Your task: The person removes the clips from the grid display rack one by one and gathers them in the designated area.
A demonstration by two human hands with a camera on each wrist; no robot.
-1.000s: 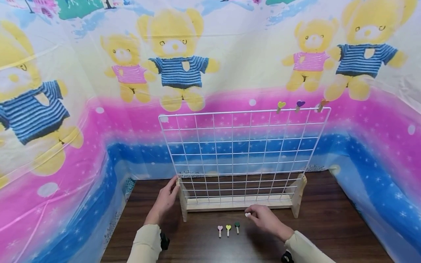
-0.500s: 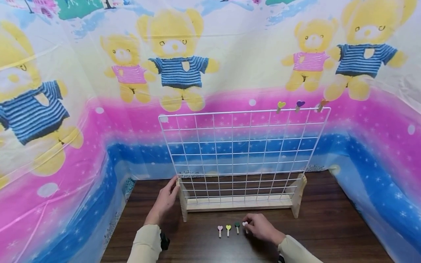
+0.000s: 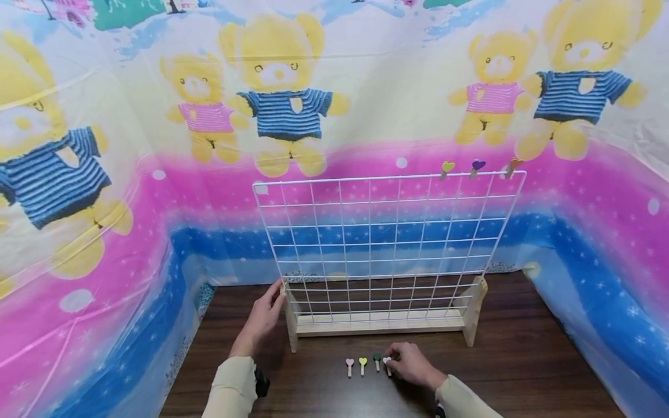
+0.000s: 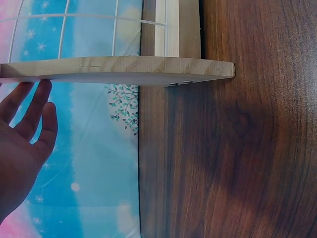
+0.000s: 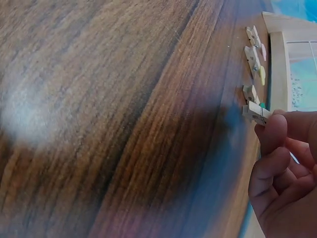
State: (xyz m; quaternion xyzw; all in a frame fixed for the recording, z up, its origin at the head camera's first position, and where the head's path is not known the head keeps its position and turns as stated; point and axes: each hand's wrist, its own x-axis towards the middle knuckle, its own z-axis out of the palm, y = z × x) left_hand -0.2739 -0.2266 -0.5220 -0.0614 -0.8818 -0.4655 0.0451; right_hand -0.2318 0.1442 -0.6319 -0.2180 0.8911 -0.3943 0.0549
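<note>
My right hand (image 3: 410,363) pinches a small wooden clothespin with a white heart (image 3: 387,360) between thumb and fingers, low at the tabletop. In the right wrist view the pale wooden end of this clothespin (image 5: 257,113) sticks out past the fingertips. Just left of it lie clothespins with a green heart (image 3: 377,359), a yellow heart (image 3: 363,362) and a pink heart (image 3: 349,363), in a row. My left hand (image 3: 263,316) touches the left wooden side of the grid stand (image 3: 290,325). In the left wrist view its fairly straight fingers (image 4: 42,94) rest against the outer face; the thumb is out of sight.
A white wire grid (image 3: 369,244) stands upright in the wooden base. Clothespins with yellow (image 3: 448,167), purple (image 3: 478,166) and orange (image 3: 514,164) hearts sit on its top right edge. A bear-print cloth (image 3: 282,157) surrounds the dark wooden table (image 3: 528,360).
My right hand has moved down and slightly left, bringing the white-heart clothespin beside the green-heart one. The left hand has stayed against the stand.
</note>
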